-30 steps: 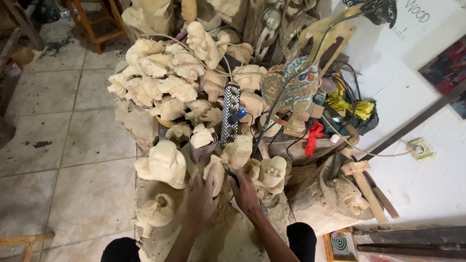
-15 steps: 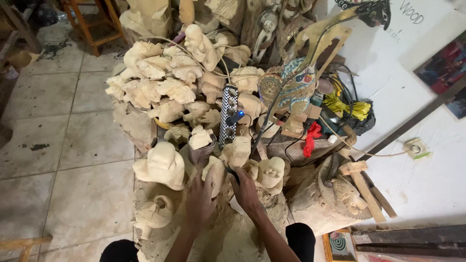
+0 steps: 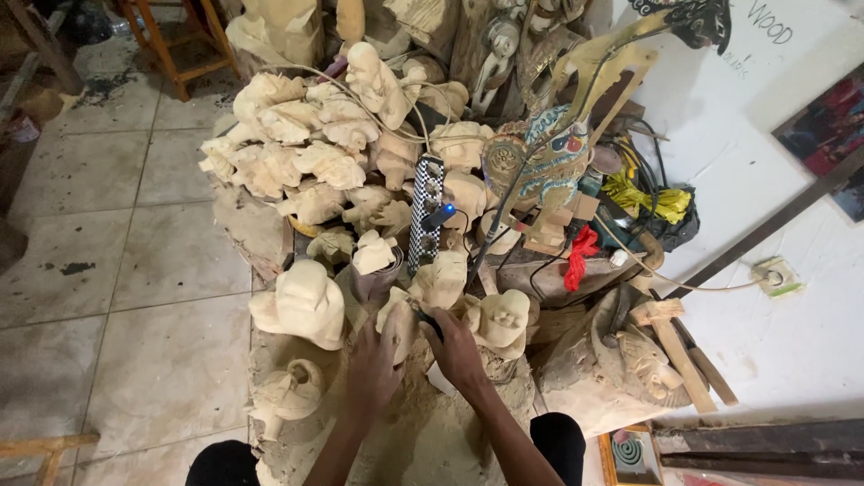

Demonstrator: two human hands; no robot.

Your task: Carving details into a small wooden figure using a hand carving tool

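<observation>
Little has shifted over the last second: the left hand (image 3: 373, 367) still cups the pale unpainted wooden carving (image 3: 397, 326), just below the chequered power strip (image 3: 426, 213). The right hand (image 3: 456, 349) stays clenched on what seems a small dark tool (image 3: 428, 321) against it.

The tiled floor (image 3: 135, 261) is carrying a big heap of pale wooden carvings (image 3: 306, 153), with sawdust (image 3: 423, 432) piling along its near edge and a wooden stool (image 3: 175, 40) sitting at the far-left corner.
</observation>
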